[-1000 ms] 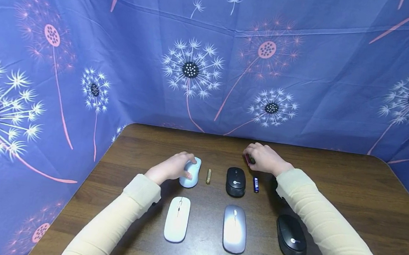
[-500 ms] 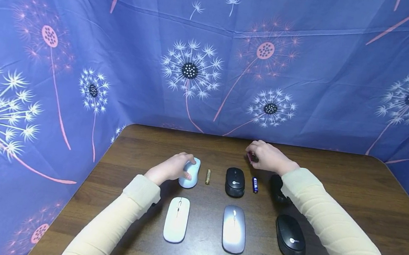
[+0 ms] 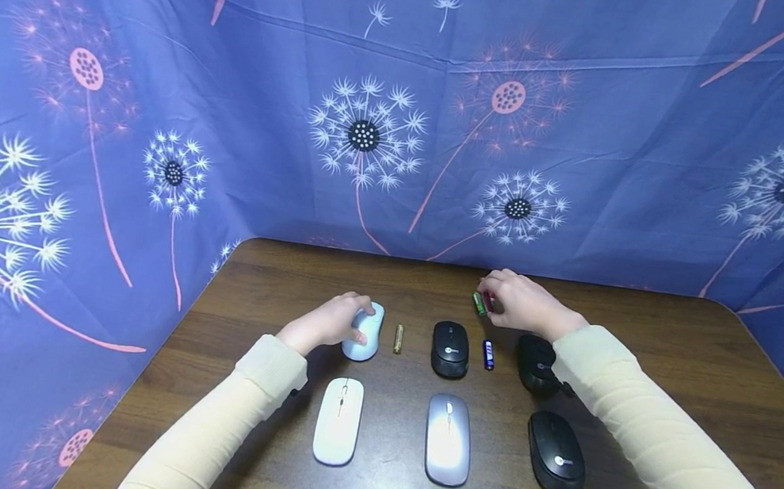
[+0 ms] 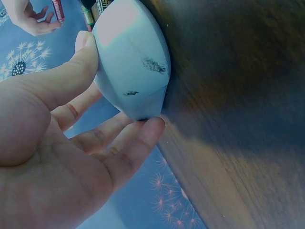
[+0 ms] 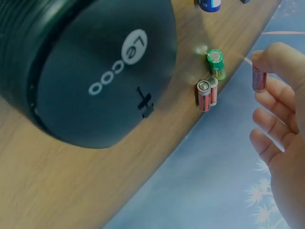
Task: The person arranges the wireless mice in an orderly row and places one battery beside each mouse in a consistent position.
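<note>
My left hand (image 3: 332, 319) grips a light blue computer mouse (image 3: 366, 336) on the wooden table, with thumb and fingertips at its sides; dark smudges show on the mouse in the left wrist view. Near the back edge my right hand (image 3: 521, 302) pinches a red battery (image 5: 259, 79) between thumb and finger, seen in the right wrist view. Close by are a green battery (image 5: 216, 63) and two more red batteries (image 5: 204, 95), partly hidden by the hand in the head view. A gold battery (image 3: 399, 339) lies just right of the blue mouse.
Two black mice (image 3: 450, 349) (image 3: 535, 365) stand in the back row, with a blue battery (image 3: 489, 355) between them. In front sit a white mouse (image 3: 338, 421), a grey mouse (image 3: 448, 439) and another black mouse (image 3: 556, 455). Dandelion-patterned blue cloth (image 3: 298, 43) hangs behind the table.
My right hand has shifted a little to the right, and the green battery now shows beside its fingers. My left hand stays on the light blue mouse.
</note>
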`<action>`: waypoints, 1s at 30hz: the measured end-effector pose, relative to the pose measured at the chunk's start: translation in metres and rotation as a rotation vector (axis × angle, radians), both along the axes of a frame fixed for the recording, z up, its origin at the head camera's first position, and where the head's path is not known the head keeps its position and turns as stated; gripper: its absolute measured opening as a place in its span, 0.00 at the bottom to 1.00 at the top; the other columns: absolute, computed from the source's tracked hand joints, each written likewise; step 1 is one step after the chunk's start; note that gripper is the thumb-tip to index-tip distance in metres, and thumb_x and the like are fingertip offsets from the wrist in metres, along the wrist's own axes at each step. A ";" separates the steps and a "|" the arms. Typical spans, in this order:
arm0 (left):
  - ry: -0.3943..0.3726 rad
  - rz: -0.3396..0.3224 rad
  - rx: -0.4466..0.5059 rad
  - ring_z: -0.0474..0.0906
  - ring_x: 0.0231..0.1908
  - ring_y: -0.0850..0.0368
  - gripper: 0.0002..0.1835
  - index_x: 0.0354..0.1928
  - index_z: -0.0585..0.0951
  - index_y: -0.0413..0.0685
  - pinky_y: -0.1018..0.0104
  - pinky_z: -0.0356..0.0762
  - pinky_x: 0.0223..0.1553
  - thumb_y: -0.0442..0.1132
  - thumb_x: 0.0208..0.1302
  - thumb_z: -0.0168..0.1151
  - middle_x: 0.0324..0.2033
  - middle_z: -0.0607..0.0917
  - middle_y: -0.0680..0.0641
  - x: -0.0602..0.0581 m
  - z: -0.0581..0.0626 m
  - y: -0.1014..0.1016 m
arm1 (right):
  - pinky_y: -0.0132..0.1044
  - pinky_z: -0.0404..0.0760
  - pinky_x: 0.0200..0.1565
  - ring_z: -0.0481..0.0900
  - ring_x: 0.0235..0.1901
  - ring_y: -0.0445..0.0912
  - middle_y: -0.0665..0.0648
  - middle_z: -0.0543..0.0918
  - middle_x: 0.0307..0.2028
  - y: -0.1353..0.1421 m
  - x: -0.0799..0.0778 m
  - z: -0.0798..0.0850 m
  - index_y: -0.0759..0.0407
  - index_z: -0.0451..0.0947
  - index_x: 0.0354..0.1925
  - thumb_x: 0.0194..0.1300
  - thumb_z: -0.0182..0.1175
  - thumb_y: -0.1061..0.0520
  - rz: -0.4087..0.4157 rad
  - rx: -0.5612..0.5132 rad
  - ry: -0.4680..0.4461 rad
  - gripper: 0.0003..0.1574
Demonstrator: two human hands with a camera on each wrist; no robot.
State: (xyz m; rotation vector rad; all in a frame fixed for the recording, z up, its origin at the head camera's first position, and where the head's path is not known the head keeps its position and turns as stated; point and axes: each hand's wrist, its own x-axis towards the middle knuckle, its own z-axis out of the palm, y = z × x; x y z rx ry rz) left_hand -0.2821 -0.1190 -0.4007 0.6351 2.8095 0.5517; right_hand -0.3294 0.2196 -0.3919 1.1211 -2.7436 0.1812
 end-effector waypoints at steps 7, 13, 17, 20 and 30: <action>0.008 0.000 0.006 0.71 0.57 0.45 0.26 0.54 0.77 0.43 0.55 0.70 0.58 0.38 0.51 0.71 0.54 0.76 0.39 -0.002 -0.003 -0.001 | 0.46 0.77 0.45 0.76 0.42 0.50 0.57 0.80 0.41 0.004 0.006 0.006 0.63 0.79 0.42 0.48 0.70 0.60 0.026 -0.009 0.029 0.20; 0.004 -0.004 -0.002 0.70 0.58 0.46 0.26 0.54 0.77 0.43 0.55 0.70 0.58 0.39 0.52 0.71 0.55 0.76 0.40 -0.003 -0.004 -0.001 | 0.47 0.76 0.46 0.76 0.42 0.51 0.58 0.80 0.41 0.009 0.013 0.014 0.65 0.79 0.44 0.47 0.69 0.60 0.033 -0.021 0.035 0.22; -0.002 0.000 0.000 0.70 0.58 0.46 0.26 0.54 0.76 0.44 0.55 0.70 0.58 0.39 0.52 0.71 0.56 0.75 0.40 -0.002 -0.003 -0.001 | 0.47 0.76 0.47 0.76 0.43 0.52 0.58 0.80 0.41 0.013 0.019 0.018 0.66 0.79 0.44 0.47 0.70 0.61 0.035 -0.033 0.035 0.23; 0.000 0.001 0.000 0.71 0.58 0.46 0.25 0.54 0.77 0.43 0.55 0.70 0.58 0.39 0.52 0.71 0.55 0.76 0.40 -0.002 -0.003 -0.001 | 0.48 0.76 0.48 0.76 0.44 0.52 0.59 0.79 0.41 0.017 0.022 0.021 0.67 0.78 0.44 0.47 0.69 0.62 0.043 -0.040 0.049 0.23; 0.030 -0.032 0.006 0.71 0.56 0.44 0.24 0.52 0.77 0.42 0.56 0.70 0.57 0.39 0.52 0.71 0.54 0.76 0.38 -0.004 -0.005 -0.003 | 0.48 0.76 0.46 0.75 0.43 0.52 0.58 0.79 0.41 0.030 0.037 0.025 0.65 0.78 0.44 0.46 0.71 0.60 0.022 -0.040 0.069 0.24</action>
